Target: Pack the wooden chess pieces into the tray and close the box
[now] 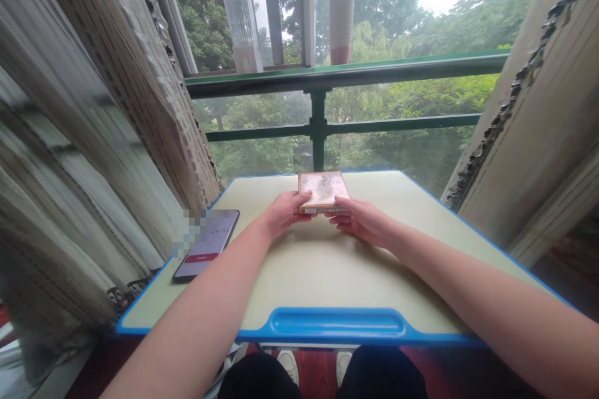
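Observation:
A flat, square box (324, 188) with a pale pinkish printed top and an orange-brown edge is held over the far half of the table. My left hand (286, 207) grips its near left corner, thumb on top and fingers beneath. At the near right corner, my right hand (362, 219) holds it the same way, with the thumb on the top face. The box tilts slightly toward me, showing a strip of its near side. Whether its underside touches the table I cannot tell.
The pale table (346, 274) has a blue rim and a blue pen groove (337, 323) at its near edge. A phone (208, 246) showing a clock lies at the left. Curtains (140, 75) hang on both sides. A green railing (318, 124) and window stand behind.

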Tool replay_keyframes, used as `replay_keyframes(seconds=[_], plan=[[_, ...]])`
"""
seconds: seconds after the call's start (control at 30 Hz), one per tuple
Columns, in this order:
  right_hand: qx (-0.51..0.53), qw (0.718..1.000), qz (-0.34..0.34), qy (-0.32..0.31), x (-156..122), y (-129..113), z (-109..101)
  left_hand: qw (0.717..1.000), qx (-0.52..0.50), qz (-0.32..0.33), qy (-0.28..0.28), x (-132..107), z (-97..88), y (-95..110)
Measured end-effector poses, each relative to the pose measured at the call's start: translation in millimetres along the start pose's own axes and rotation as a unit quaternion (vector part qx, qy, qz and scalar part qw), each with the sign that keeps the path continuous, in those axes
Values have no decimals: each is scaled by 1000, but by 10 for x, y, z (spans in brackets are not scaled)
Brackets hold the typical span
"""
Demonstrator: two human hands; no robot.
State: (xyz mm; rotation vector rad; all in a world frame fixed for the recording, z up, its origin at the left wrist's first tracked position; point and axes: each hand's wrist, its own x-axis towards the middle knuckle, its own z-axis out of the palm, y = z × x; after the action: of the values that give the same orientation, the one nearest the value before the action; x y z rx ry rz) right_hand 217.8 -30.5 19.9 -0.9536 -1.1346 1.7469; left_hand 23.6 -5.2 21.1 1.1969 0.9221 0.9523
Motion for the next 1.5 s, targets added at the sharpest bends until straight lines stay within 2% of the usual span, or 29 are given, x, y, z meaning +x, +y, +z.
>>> replay_keyframes(seconds=[0.3,0.47,0.63,0.83,1.07,1.4,1.5], plan=[[31,999,26,-28,-8,-30,-4,998,-43,-12,49,-2,6,29],[33,999,17,-13,-6,-24,-7,998,-41,-12,46,-4,3,32],[13,1000,-1,2,-8,-32,-1,998,-54,-22,19,-18,5,59],[-1,1000,-10,24,-19,-47,5,998,-44,-21,42,-11,21,51],[-60,998,0,29,-36,-59,14,999,-20,-11,49,-9,-17,33],[-76,996,-22,50,-26,-34,24,998,5,-15,54,-6,-8,31],[-146,986,-31,73,-12,-37,4,998,9,-21,61,0,-18,29]])
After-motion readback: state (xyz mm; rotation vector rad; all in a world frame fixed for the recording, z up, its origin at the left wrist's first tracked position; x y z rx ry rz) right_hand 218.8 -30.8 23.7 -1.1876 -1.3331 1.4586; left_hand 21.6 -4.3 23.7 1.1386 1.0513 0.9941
